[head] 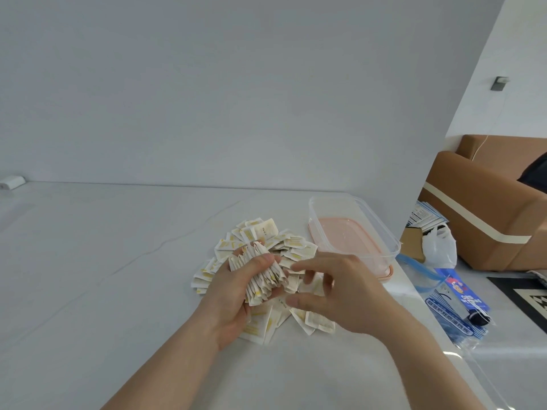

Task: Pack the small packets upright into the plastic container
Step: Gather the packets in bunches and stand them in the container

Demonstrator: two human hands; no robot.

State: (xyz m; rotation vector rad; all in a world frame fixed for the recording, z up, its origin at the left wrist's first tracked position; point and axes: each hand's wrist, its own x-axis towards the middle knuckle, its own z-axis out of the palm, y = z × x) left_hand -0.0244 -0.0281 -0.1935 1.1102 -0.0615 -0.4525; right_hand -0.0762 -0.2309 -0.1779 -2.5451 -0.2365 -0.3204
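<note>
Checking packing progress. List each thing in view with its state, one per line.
Container: open, lid off, no packets inside, standing on a pink lid.
Stack: packets bunched on edge, gripped by the left hand.
Pile: loose packets lying flat on the table.
Right hand: fingers loosely curled beside the stack, holding nothing that shows.
Plastic bag: on the floor, crumpled.

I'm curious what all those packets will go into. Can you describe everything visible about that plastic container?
The plastic container is a clear, shallow, rectangular tub with rounded corners and a thicker rim. It stands upright and open on the white table, at its right edge, beyond the right hand. It sits on what looks like its pink lid, which shows through the base. No packets are inside it, and neither hand touches it.
</note>
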